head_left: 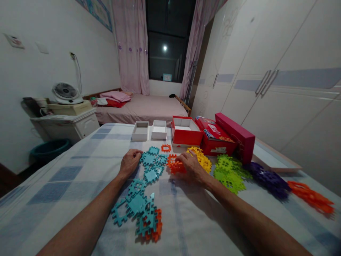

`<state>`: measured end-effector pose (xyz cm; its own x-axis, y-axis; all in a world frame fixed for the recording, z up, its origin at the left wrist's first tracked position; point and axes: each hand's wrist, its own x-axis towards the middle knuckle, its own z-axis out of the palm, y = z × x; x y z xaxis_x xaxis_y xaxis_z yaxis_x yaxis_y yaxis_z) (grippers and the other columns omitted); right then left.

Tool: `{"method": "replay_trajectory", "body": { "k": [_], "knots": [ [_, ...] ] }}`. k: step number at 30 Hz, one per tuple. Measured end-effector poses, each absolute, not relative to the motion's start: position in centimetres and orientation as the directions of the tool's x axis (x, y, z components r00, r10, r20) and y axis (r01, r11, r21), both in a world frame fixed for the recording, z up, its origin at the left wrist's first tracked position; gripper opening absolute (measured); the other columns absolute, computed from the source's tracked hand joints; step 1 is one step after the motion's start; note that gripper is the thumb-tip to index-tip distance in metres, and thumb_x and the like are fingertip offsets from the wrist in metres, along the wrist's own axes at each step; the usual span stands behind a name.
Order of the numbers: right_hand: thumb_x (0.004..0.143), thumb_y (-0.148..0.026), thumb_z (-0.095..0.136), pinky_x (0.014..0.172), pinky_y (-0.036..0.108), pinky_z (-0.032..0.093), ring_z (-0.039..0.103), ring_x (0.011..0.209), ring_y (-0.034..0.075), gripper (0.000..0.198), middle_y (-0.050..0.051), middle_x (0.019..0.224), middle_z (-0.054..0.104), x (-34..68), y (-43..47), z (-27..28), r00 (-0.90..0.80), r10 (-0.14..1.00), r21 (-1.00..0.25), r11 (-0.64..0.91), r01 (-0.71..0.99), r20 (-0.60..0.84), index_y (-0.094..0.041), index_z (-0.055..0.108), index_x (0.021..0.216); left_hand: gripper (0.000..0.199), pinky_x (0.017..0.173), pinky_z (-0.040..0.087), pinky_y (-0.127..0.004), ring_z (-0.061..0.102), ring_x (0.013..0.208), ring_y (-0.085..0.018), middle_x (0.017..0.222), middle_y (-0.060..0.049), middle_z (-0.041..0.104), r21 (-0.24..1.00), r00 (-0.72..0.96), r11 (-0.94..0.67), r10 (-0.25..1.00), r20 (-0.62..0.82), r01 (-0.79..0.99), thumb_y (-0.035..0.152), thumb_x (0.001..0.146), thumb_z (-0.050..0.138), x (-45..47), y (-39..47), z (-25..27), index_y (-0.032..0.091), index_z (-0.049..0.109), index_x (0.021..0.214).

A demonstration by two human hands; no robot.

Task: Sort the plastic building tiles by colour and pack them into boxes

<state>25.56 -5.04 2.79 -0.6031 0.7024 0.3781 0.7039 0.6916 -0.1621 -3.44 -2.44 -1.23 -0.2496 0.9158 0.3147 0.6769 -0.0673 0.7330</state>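
Note:
My left hand (129, 163) rests at the left edge of a cluster of teal notched plastic building pieces (151, 175). Its fingers are curled together; anything between the fingertips is hidden. Over a small pile of orange notched building pieces (176, 167) bends my right hand (193, 166), its fingers closed on an orange piece at the pile. One orange square frame (166, 148) lies apart, just beyond. Closer to me, more teal pieces (137, 203) lie spread out, some overlapping orange ones (157, 227). Yellow pieces (203, 160) are heaped just beyond my right hand.
Green pieces (229, 174), dark purple pieces (269, 179) and orange-red pieces (310, 196) lie in piles to the right. Two small white boxes (140, 131), an open red box (187, 137), a red package (217, 133) and a long magenta box (236, 133) line the far edge.

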Motion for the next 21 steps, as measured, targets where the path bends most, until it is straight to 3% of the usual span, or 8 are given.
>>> {"method": "replay_trajectory", "body": {
  "k": [3,7,13,17,21],
  "knots": [
    [0.074,-0.026,0.063,0.104,0.049,0.026,0.054,0.105,0.024,0.039,0.009,0.109,0.061,27.0,-3.7,2.8,-0.507,0.783,-0.312,0.614,0.725,0.361,-0.018,0.055,0.111,0.032,0.081,0.047,-0.029,0.064,0.086,-0.020,0.093,-0.006,0.069,0.729,-0.241,-0.073,0.918,0.316,0.680,0.033,0.073,0.044,-3.5,-2.4,-1.2,0.019,0.070,0.086],
    [0.075,-0.028,0.059,0.094,0.042,0.039,0.056,0.102,0.024,0.033,0.009,0.107,0.064,28.5,-2.5,3.2,-0.454,0.836,-0.483,0.549,0.682,0.309,-0.015,0.061,0.106,0.033,0.080,0.047,-0.029,0.064,0.085,-0.019,0.092,-0.006,0.069,0.725,-0.231,-0.083,0.918,0.323,0.683,0.033,0.074,0.043,-3.5,-2.4,-1.3,0.018,0.070,0.086],
    [0.074,-0.039,0.062,0.078,0.034,0.048,0.063,0.084,0.021,0.035,0.006,0.090,0.068,29.8,-2.8,5.4,-0.300,0.910,-0.830,0.392,0.396,0.287,-0.014,0.066,0.097,0.034,0.081,0.047,-0.028,0.064,0.084,-0.019,0.093,-0.005,0.069,0.721,-0.228,-0.086,0.917,0.326,0.687,0.034,0.073,0.042,-3.4,-2.4,-1.3,0.019,0.070,0.085],
    [0.069,-0.038,0.068,0.074,0.031,0.050,0.064,0.080,0.019,0.036,0.005,0.089,0.070,30.0,-5.2,6.5,-0.283,0.940,-0.940,0.260,0.222,0.193,-0.014,0.067,0.096,0.034,0.084,0.047,-0.030,0.064,0.087,-0.020,0.094,-0.006,0.069,0.716,-0.224,-0.082,0.920,0.322,0.693,0.034,0.073,0.042,-3.4,-2.4,-1.2,0.018,0.070,0.085],
    [0.071,-0.034,0.068,0.074,0.031,0.050,0.064,0.078,0.019,0.026,0.004,0.088,0.070,29.2,-8.1,5.4,-0.408,0.912,-0.966,0.150,0.210,0.053,-0.015,0.068,0.088,0.035,0.084,0.047,-0.030,0.063,0.087,-0.020,0.095,-0.007,0.069,0.713,-0.222,-0.081,0.920,0.322,0.697,0.035,0.073,0.042,-3.5,-2.4,-1.3,0.018,0.070,0.086]
  ]
}}
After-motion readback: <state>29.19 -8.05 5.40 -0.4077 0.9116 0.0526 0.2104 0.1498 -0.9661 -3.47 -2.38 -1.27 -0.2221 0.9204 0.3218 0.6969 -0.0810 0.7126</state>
